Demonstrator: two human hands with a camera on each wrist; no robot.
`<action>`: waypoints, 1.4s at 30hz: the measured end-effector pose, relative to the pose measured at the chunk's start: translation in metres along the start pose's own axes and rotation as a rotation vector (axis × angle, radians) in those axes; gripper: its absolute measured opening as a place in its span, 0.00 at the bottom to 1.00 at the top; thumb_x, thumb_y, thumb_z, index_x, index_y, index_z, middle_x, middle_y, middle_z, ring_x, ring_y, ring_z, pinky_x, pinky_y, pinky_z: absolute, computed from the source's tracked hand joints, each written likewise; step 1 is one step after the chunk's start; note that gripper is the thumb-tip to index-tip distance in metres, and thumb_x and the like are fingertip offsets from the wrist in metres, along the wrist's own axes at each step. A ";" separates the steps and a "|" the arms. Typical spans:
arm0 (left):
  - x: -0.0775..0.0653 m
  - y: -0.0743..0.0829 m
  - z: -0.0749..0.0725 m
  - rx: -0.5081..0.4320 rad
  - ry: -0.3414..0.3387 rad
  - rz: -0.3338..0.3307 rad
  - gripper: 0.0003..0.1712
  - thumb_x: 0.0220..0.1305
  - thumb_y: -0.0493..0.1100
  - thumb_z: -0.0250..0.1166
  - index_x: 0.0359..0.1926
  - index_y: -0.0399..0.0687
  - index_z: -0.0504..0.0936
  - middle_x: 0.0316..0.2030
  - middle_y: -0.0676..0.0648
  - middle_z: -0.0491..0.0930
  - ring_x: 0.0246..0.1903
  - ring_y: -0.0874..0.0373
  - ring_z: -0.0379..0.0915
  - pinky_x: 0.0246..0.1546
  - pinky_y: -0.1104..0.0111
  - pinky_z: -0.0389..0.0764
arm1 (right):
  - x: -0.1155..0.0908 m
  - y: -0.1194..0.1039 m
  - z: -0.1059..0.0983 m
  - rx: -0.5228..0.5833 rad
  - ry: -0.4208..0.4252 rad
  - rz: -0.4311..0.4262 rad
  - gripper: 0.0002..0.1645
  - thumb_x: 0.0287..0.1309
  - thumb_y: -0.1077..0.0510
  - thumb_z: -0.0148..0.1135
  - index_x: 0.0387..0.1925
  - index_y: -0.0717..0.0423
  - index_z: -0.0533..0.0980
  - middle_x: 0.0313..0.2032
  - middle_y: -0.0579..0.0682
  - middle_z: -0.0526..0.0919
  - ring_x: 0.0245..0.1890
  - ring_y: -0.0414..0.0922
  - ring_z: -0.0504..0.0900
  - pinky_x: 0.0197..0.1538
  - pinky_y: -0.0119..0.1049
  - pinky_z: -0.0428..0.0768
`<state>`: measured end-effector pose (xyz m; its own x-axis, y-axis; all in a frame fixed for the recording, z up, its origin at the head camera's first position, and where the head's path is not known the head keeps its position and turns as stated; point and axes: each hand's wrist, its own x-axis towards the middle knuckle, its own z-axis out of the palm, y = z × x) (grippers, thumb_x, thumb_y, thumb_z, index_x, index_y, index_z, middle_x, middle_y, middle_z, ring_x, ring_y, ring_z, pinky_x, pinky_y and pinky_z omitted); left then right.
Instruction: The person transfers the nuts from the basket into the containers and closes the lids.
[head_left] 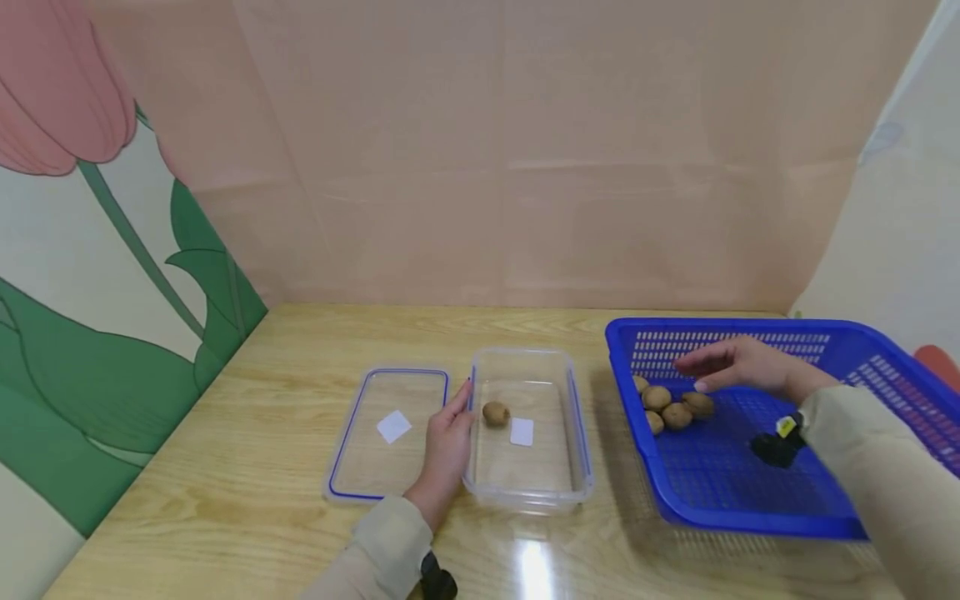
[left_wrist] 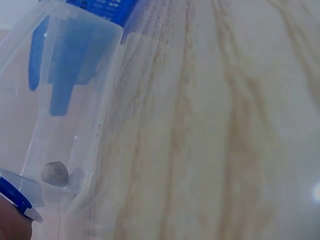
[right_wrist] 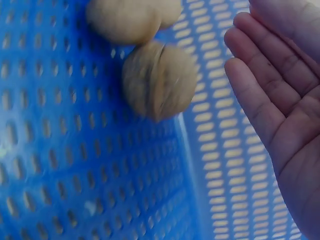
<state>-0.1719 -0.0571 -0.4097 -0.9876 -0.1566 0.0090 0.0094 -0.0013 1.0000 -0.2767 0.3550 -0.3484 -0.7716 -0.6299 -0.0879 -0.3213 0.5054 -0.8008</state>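
Note:
A clear plastic container [head_left: 528, 492] holds one walnut [head_left: 496, 414] and a white square label on its floor. My left hand [head_left: 446, 450] rests against the container's left wall, fingers stretched along it; part of that hand shows by the blue-edged rim in the left wrist view. Over the blue basket [head_left: 738, 523], my right hand [head_left: 738, 367] hovers with fingers extended and nothing in them. Several walnuts [head_left: 677, 416] lie below it in the basket's left part. From the right wrist, the open palm faces a seamed walnut [right_wrist: 159, 81] beside others.
Left of the container lies a clear lid [head_left: 360, 467] with a blue seal and a white label. A wooden table [head_left: 247, 500] carries everything. Behind it hangs a pinkish-brown sheet [head_left: 495, 167], with a painted flower wall [head_left: 97, 400] on the left.

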 end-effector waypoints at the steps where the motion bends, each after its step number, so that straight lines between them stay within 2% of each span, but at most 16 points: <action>1: 0.000 0.000 0.000 0.004 -0.001 0.004 0.26 0.62 0.30 0.48 0.63 0.40 0.66 0.64 0.45 0.64 0.66 0.48 0.54 0.68 0.57 0.55 | -0.001 0.003 0.000 0.010 -0.006 -0.005 0.23 0.52 0.67 0.62 0.51 0.71 0.73 0.44 0.35 0.82 0.44 0.30 0.79 0.46 0.19 0.76; 6: -0.001 0.001 -0.001 0.006 -0.011 0.006 0.26 0.63 0.30 0.47 0.63 0.40 0.65 0.65 0.45 0.63 0.67 0.48 0.54 0.68 0.57 0.55 | -0.005 0.013 -0.001 0.026 -0.025 -0.020 0.22 0.51 0.67 0.62 0.50 0.69 0.75 0.45 0.33 0.82 0.44 0.30 0.79 0.45 0.21 0.77; 10: -0.002 0.003 -0.001 0.003 -0.013 0.010 0.26 0.63 0.30 0.47 0.63 0.39 0.65 0.65 0.44 0.63 0.67 0.48 0.53 0.68 0.57 0.54 | -0.007 0.019 -0.001 -0.016 -0.029 0.011 0.23 0.51 0.65 0.63 0.51 0.70 0.74 0.46 0.33 0.81 0.45 0.28 0.78 0.45 0.20 0.76; 17: -0.002 0.003 -0.001 -0.004 0.005 0.009 0.25 0.63 0.30 0.47 0.62 0.40 0.66 0.64 0.45 0.64 0.66 0.49 0.54 0.68 0.58 0.54 | -0.005 0.027 0.001 -0.093 -0.040 0.122 0.30 0.49 0.59 0.67 0.53 0.71 0.72 0.49 0.46 0.81 0.45 0.25 0.75 0.47 0.21 0.74; 29: -0.001 -0.001 0.000 0.002 -0.006 0.014 0.26 0.63 0.30 0.46 0.63 0.39 0.66 0.64 0.44 0.63 0.67 0.48 0.53 0.68 0.57 0.54 | -0.001 0.024 0.007 -0.128 -0.076 0.165 0.31 0.49 0.56 0.66 0.52 0.71 0.72 0.51 0.65 0.77 0.44 0.23 0.74 0.48 0.21 0.74; 38: 0.001 -0.002 0.000 -0.011 -0.006 -0.014 0.26 0.63 0.31 0.47 0.63 0.41 0.66 0.65 0.46 0.63 0.67 0.50 0.53 0.68 0.58 0.55 | -0.001 0.026 0.006 -0.163 -0.063 0.177 0.26 0.51 0.55 0.65 0.50 0.67 0.76 0.49 0.63 0.79 0.43 0.26 0.75 0.46 0.22 0.73; 42: 0.001 -0.002 -0.001 -0.006 -0.012 -0.025 0.26 0.64 0.32 0.46 0.64 0.43 0.65 0.66 0.46 0.62 0.67 0.50 0.52 0.68 0.57 0.55 | -0.002 0.029 0.005 -0.183 -0.045 0.168 0.24 0.52 0.56 0.64 0.49 0.64 0.77 0.49 0.57 0.81 0.43 0.25 0.74 0.47 0.24 0.72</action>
<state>-0.1726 -0.0578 -0.4114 -0.9893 -0.1447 -0.0161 -0.0147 -0.0106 0.9998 -0.2818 0.3683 -0.3743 -0.7987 -0.5516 -0.2405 -0.2876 0.7010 -0.6526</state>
